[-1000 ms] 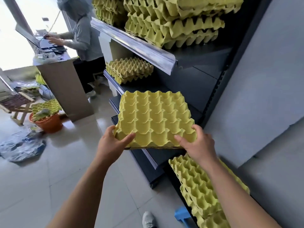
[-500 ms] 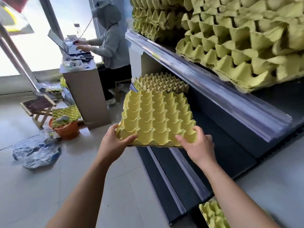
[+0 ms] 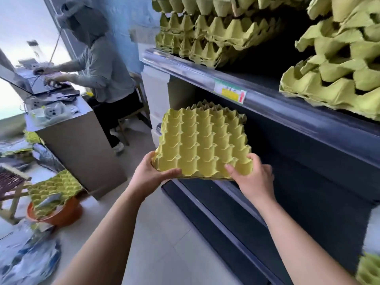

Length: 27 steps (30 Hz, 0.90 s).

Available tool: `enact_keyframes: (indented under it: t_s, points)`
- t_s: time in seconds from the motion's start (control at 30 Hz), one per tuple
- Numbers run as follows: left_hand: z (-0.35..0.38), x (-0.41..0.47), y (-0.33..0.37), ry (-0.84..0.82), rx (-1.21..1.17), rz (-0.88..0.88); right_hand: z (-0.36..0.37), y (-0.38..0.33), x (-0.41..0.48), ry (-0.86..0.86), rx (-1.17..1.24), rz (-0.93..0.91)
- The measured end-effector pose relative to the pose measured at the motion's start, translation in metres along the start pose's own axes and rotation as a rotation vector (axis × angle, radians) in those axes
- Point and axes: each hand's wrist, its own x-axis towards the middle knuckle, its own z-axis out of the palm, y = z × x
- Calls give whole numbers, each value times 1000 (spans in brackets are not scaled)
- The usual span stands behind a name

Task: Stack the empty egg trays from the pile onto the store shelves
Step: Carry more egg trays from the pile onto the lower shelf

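Both hands (image 3: pixel 150 177) (image 3: pixel 255 179) grip dimpled yellow pulp egg tray (image 3: pixel 202 140).

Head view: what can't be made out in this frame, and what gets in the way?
Stack on the middle shelf: only its far peaks show; the held tray hides the rest, so no count.
Shelf label: print too blurred to read.
Upper-shelf stack on the right: cut off by the top and right edges.
Trays at the bottom right corner: blurred, cut by the edge.
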Motion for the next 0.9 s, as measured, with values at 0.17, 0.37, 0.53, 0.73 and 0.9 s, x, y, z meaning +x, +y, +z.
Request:
enact_keyframes:
  t_s: [0.17,0.37,0.53,0.73,0.9]
  points:
    - [-19,74,0,-78,-14,38,27,-27,32,59,-14,45]
    - [-21,165,-1,-133,-34,59,58,-46,88,74,-11,85]
    - [-18,222,-3,-148,-47,90,81,-61,127,47,-1,114]
    - [-19,284,-8,-210,-45,68,107,-77,150,78,-17,168]
    - [-22,336,-8,-281,15,78,133,-93,160,151,-9,248]
